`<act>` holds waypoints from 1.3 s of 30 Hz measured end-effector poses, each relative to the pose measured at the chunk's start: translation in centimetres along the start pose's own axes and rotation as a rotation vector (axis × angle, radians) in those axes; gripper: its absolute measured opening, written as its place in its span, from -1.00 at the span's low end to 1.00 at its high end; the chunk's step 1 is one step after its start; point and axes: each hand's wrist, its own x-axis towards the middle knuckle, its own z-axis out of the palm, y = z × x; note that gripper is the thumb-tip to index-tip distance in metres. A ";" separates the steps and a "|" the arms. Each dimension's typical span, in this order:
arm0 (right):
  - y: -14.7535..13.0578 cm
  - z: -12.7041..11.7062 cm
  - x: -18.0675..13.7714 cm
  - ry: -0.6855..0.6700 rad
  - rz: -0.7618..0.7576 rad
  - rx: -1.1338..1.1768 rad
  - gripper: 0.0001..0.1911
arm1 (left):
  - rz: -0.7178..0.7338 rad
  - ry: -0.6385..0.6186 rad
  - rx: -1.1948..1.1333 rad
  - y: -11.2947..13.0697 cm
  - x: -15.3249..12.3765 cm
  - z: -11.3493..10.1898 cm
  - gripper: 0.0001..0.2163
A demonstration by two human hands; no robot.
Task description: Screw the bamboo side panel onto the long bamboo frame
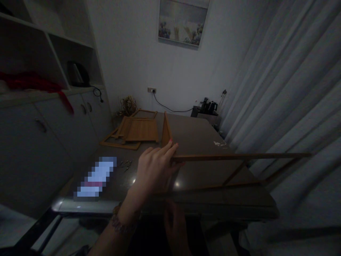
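Note:
My left hand (156, 163), with a beaded bracelet on its wrist, is closed around the near end of a long wooden frame (234, 157). The frame stands on its edge and stretches right across the table, with crosspieces toward its far right end. Just beyond my fingertips an upright wooden panel (166, 129) meets that end; the joint is hidden by the hand. Lower down, at the table's front edge, my right hand (175, 218) is dim, its fingers curled near the frame's lower corner. What they hold, if anything, cannot be made out.
Several slatted wooden panels (141, 129) lie stacked at the back left of the brown table (191, 129). Small metal pieces (127, 165) and a blurred-out phone-like screen (97, 177) sit at left. White scraps (219, 144) lie at right, near the curtain (269, 89).

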 end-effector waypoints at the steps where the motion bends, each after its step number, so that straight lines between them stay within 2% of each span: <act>1: 0.0 0.1 0.0 0.009 -0.001 -0.011 -0.72 | -0.004 -0.001 0.000 0.0 0.0 0.0 -0.53; 6: 0.1 0.0 0.0 0.037 -0.037 -0.078 -0.76 | 0.003 0.021 -0.019 -0.1 0.0 0.0 -0.53; 10: 0.0 -0.3 0.1 0.025 -0.045 -0.043 -0.80 | 0.008 0.019 -0.016 -0.1 0.0 0.1 -0.54; 16: 0.4 0.1 -0.4 0.048 0.040 0.037 -0.76 | 0.005 0.001 0.003 -0.1 -0.1 0.1 -0.53; 22: 0.8 0.2 -0.8 -0.003 0.118 0.093 -0.75 | 0.005 0.004 0.009 -0.1 0.0 0.0 -0.54; 31: -0.1 0.0 -0.4 -0.008 0.313 0.256 -0.73 | 0.009 0.013 0.008 -0.1 0.0 0.1 -0.53; 36: -0.5 -0.2 -0.1 -0.019 0.355 0.251 -0.74 | 0.004 0.019 -0.007 -0.1 0.0 0.1 -0.53; 39: -0.6 -0.1 -0.1 0.004 0.321 0.250 -0.74 | 0.000 0.018 -0.011 -0.2 0.0 0.2 -0.53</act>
